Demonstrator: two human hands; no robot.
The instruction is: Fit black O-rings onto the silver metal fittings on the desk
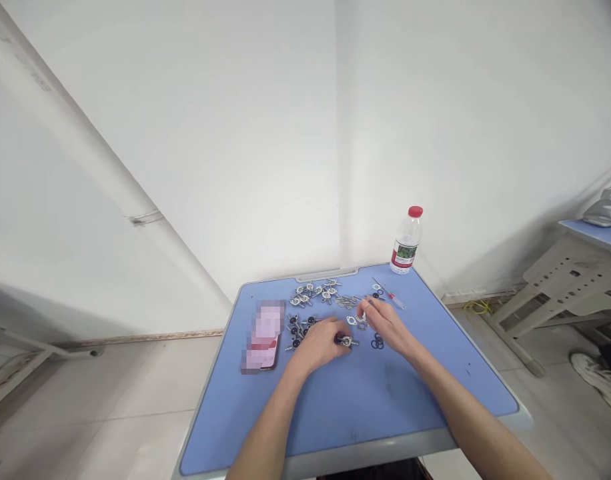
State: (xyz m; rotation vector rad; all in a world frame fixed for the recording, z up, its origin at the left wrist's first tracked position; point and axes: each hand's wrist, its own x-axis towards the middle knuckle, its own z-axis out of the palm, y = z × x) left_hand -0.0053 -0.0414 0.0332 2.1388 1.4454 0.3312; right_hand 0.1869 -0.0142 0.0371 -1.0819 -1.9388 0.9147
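Note:
Both my hands rest on a blue table [335, 407] among small metal parts. My left hand [319, 340] is curled, its fingertips pinching a small metal bolt with a black washer [346, 341]. My right hand [383, 323] lies just to the right with fingers bent, its tips at a small silver bracket [358, 321]. A few black rubber rings [377, 343] lie just below my right hand. A heap of silver wing bolts and brackets [318, 293] sits farther back, and more assembled bolts with black washers [298, 330] lie to the left of my left hand.
A blurred-out phone [263, 337] lies on the table's left part. A clear water bottle with a red cap [406, 241] stands at the back right corner, with a thin red-handled screwdriver [391, 295] near it. Another desk [593, 260] and a shoe [598, 380] are at the right.

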